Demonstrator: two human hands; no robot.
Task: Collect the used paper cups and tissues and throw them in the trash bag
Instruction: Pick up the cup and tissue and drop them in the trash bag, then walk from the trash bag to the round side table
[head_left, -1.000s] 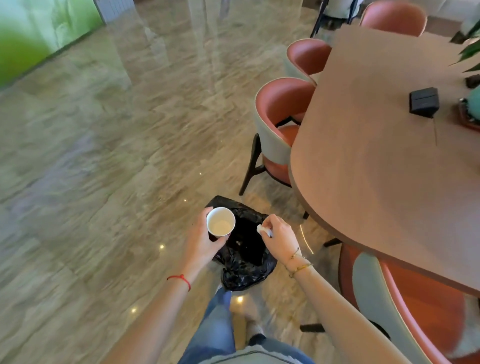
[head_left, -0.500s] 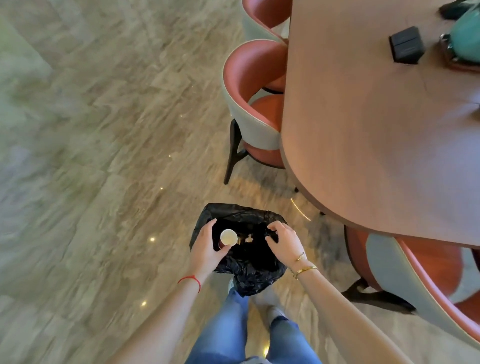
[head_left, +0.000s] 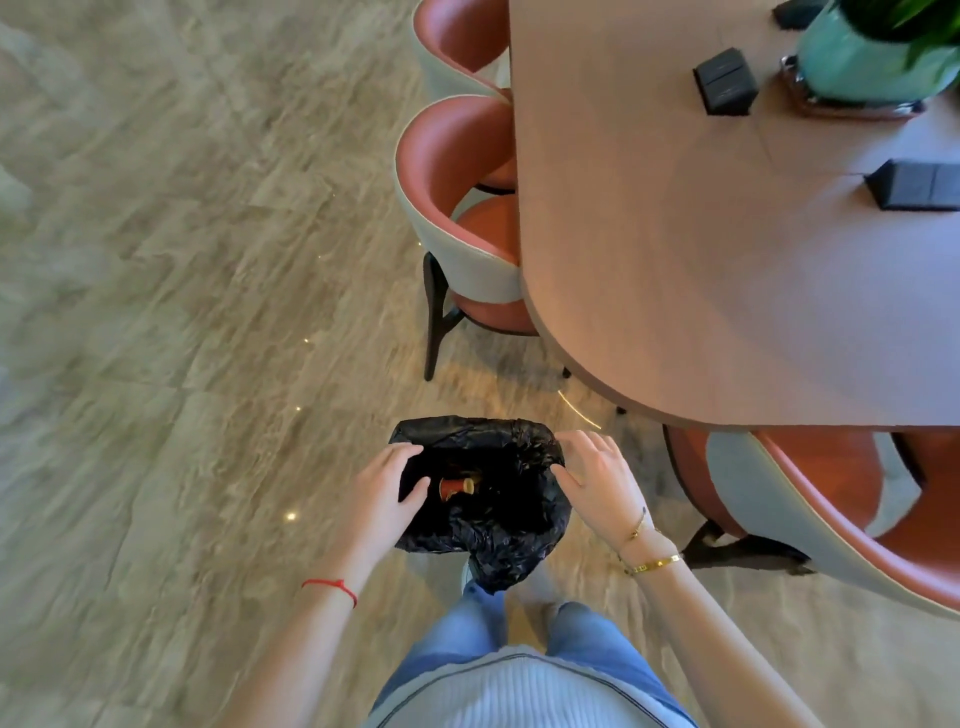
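While the black trash bag (head_left: 498, 525) hangs open above the floor (head_left: 182, 312), both hands are at its mouth. The left hand (head_left: 387, 488) grips the left rim, thumb inside the opening. The right hand (head_left: 597, 480) rests at the right rim with spread, mostly straight fingers, and I cannot tell if it pinches the plastic. A paper cup (head_left: 456, 486) lies on its side inside the bag, just right of the left thumb, so the left hand is nearer to it. No tissue is visible. The counter (head_left: 701, 270) is far right, so I judge that further collecting means turning there.
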